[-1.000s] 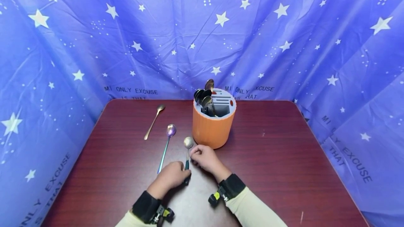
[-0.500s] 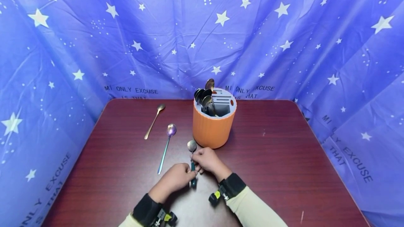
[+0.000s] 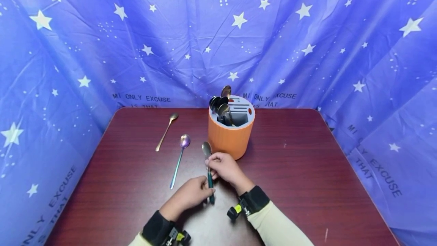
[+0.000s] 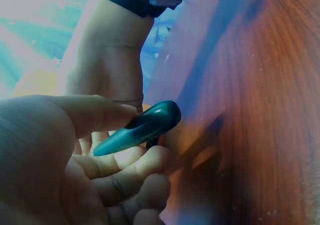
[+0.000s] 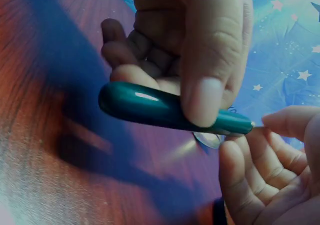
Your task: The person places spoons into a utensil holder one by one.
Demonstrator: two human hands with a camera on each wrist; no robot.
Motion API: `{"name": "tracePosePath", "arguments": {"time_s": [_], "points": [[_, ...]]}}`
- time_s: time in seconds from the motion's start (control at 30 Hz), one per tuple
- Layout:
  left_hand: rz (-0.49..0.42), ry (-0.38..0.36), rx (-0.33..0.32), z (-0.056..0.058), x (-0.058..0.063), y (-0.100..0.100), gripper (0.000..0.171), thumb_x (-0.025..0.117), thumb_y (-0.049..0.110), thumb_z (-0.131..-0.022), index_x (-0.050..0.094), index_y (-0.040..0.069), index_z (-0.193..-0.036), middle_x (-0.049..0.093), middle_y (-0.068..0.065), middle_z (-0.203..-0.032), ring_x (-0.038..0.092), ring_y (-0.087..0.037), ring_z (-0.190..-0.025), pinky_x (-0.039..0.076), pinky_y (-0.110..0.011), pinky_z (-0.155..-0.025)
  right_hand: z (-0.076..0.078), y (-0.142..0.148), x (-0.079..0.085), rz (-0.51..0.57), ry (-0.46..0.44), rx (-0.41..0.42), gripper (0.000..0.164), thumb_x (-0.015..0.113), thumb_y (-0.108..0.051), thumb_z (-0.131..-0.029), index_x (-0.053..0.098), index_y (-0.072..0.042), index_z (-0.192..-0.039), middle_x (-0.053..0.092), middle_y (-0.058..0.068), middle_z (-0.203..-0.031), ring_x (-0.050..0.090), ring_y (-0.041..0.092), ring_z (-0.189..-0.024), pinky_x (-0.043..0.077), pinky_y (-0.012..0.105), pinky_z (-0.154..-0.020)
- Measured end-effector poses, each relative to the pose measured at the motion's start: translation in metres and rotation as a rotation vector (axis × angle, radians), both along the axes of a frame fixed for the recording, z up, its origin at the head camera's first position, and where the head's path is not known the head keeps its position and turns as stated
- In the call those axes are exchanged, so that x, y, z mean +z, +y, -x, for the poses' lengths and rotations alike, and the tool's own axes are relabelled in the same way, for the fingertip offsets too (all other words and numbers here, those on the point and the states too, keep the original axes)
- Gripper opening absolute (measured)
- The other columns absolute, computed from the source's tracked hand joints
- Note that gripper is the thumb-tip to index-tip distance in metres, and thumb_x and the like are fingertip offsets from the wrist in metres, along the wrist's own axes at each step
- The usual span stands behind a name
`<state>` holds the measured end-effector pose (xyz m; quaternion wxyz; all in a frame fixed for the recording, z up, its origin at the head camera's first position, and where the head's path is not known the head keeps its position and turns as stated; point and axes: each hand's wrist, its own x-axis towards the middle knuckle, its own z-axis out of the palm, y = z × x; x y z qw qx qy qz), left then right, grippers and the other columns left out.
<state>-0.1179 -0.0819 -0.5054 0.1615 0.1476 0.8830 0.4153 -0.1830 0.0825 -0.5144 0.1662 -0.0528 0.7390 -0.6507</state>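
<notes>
A spoon with a dark green handle (image 3: pixel 210 185) and a metal bowl (image 3: pixel 206 148) is held between both hands, its bowl pointing away from me. My left hand (image 3: pixel 192 193) pinches the handle; the left wrist view shows its thumb on top of the green handle (image 4: pixel 147 127) and the fingers beneath. At the thin metal neck, just above the handle, my right hand (image 3: pixel 223 168) pinches the spoon with its fingertips. In the right wrist view the rounded handle end (image 5: pixel 120 101) sticks out past the left thumb, over the tabletop.
An orange utensil holder (image 3: pixel 228 141) stands just beyond the right hand, with several spoons (image 3: pixel 222 105) upright in its left side. On the dark red table (image 3: pixel 290 170) to the left lie an iridescent spoon (image 3: pixel 181 158) and a gold-coloured spoon (image 3: pixel 167 130). Blue star-patterned curtain (image 3: pixel 187 29) surrounds the table.
The green-handled spoon has shifted right and its bowl has turned. My right hand, apart from the spoon at first, has come to its neck and grips it. The left hand moved slightly right.
</notes>
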Motion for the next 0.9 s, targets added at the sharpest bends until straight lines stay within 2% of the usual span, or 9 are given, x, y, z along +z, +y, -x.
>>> {"name": "tracePosePath", "arguments": {"time_s": [0.1,0.2,0.3,0.37,0.43,0.53,0.67,0.77,0.9], "points": [[-0.039,0.015,-0.018,0.004,0.0,-0.002,0.015,0.072,0.021,-0.089,0.06,0.012,-0.085,0.059,0.006,-0.071,0.052,-0.008,-0.063,0.043,-0.026,-0.058,0.002,0.002,0.006,0.023,0.026,0.0,0.023,0.07,-0.016,-0.093,0.068,0.006,-0.102,0.068,0.003,-0.074,0.06,0.011,-0.057,0.057,0.033,-0.055],[-0.096,0.002,-0.01,0.009,0.0,-0.003,0.011,0.07,0.016,-0.089,0.064,0.008,-0.094,0.061,0.005,-0.077,0.055,-0.009,-0.067,0.046,-0.026,-0.06,0.003,0.004,0.013,0.043,0.053,-0.014,0.023,0.07,-0.014,-0.094,0.068,0.007,-0.102,0.067,0.003,-0.074,0.06,0.011,-0.058,0.058,0.036,-0.057],[-0.151,-0.031,0.014,0.012,0.002,-0.001,0.015,0.067,0.014,-0.091,0.066,0.005,-0.102,0.064,0.003,-0.08,0.06,-0.015,-0.068,0.048,-0.028,-0.059,0.002,0.008,0.022,0.056,0.08,-0.023,0.023,0.07,-0.012,-0.094,0.068,0.009,-0.103,0.065,0.002,-0.073,0.059,0.013,-0.059,0.059,0.041,-0.058],[-0.184,-0.053,0.026,0.013,0.004,0.0,0.017,0.066,0.013,-0.091,0.066,0.003,-0.106,0.066,0.001,-0.081,0.062,-0.02,-0.067,0.049,-0.029,-0.056,0.002,0.01,0.028,0.059,0.094,-0.023,0.023,0.07,-0.012,-0.094,0.067,0.009,-0.103,0.065,0.001,-0.074,0.059,0.013,-0.059,0.059,0.04,-0.058],[-0.2,-0.061,0.031,0.014,0.006,0.002,0.018,0.065,0.013,-0.091,0.065,0.003,-0.107,0.066,0.001,-0.081,0.064,-0.023,-0.066,0.048,-0.029,-0.055,0.002,0.012,0.033,0.059,0.104,-0.019,0.023,0.07,-0.012,-0.094,0.067,0.009,-0.104,0.065,0.001,-0.075,0.059,0.014,-0.06,0.058,0.037,-0.058],[-0.21,-0.049,0.028,0.016,0.01,0.003,0.017,0.065,0.013,-0.091,0.066,0.005,-0.106,0.067,0.001,-0.081,0.062,-0.018,-0.067,0.047,-0.028,-0.057,0.002,0.016,0.04,0.052,0.125,-0.013,0.022,0.07,-0.011,-0.094,0.067,0.008,-0.104,0.067,0.004,-0.076,0.06,0.015,-0.061,0.058,0.036,-0.058],[-0.224,-0.033,0.026,0.017,0.015,0.006,0.017,0.065,0.013,-0.091,0.066,0.006,-0.106,0.068,0.0,-0.084,0.06,-0.012,-0.071,0.049,-0.028,-0.064,0.002,0.022,0.05,0.048,0.162,-0.005,0.022,0.07,-0.012,-0.095,0.067,0.008,-0.104,0.07,0.009,-0.079,0.063,0.018,-0.061,0.059,0.051,-0.063],[-0.236,-0.029,0.023,0.018,0.019,0.008,0.018,0.065,0.013,-0.092,0.065,0.005,-0.107,0.068,-0.001,-0.085,0.062,-0.013,-0.074,0.05,-0.03,-0.068,0.001,0.024,0.056,0.054,0.185,-0.005,0.022,0.07,-0.013,-0.095,0.067,0.008,-0.102,0.071,0.01,-0.08,0.065,0.022,-0.061,0.058,0.055,-0.064],[-0.238,-0.025,0.009,0.019,0.024,0.009,0.015,0.064,0.015,-0.093,0.065,0.007,-0.106,0.068,-0.001,-0.083,0.064,-0.015,-0.074,0.051,-0.03,-0.067,0.001,0.025,0.061,0.056,0.207,-0.015,0.022,0.071,-0.013,-0.094,0.067,0.007,-0.101,0.071,0.01,-0.081,0.066,0.026,-0.061,0.059,0.053,-0.063]]}}
